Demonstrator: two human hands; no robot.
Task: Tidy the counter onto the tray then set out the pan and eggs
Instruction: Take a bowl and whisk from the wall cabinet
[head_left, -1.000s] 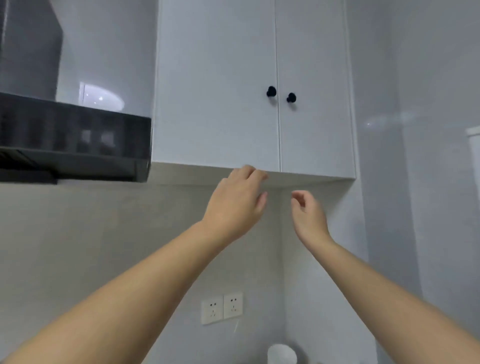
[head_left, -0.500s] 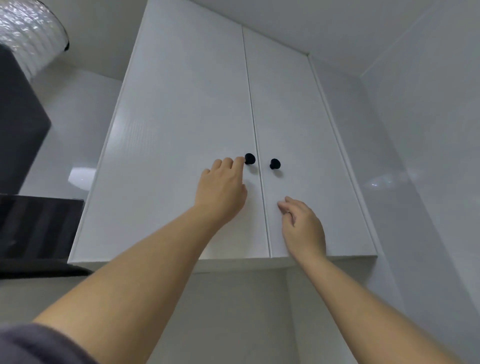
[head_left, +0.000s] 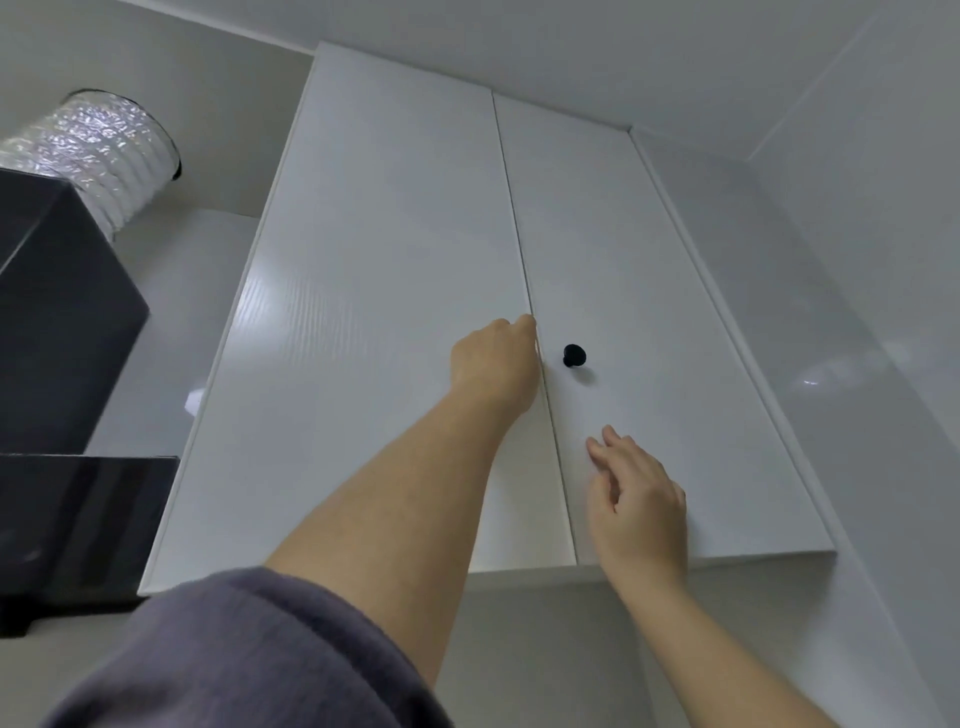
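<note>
Opening the closed wall cabinet (head_left: 395, 208) appears to be in hand, pan and eggs not in view: left hand (head_left: 493, 364) curls at the left door's (head_left: 337, 415) inner edge, knob hidden, grip unconfirmed; right hand (head_left: 636, 501), fingers loose and empty, sits below the right knob (head_left: 573, 355); next, an outward pull.

White cabinet doors (head_left: 374, 291) – faint grain, black knob (head_left: 573, 356), black hood (head_left: 57, 312), silver crinkled duct (head_left: 98, 150), grey sleeve (head_left: 234, 654)
</note>
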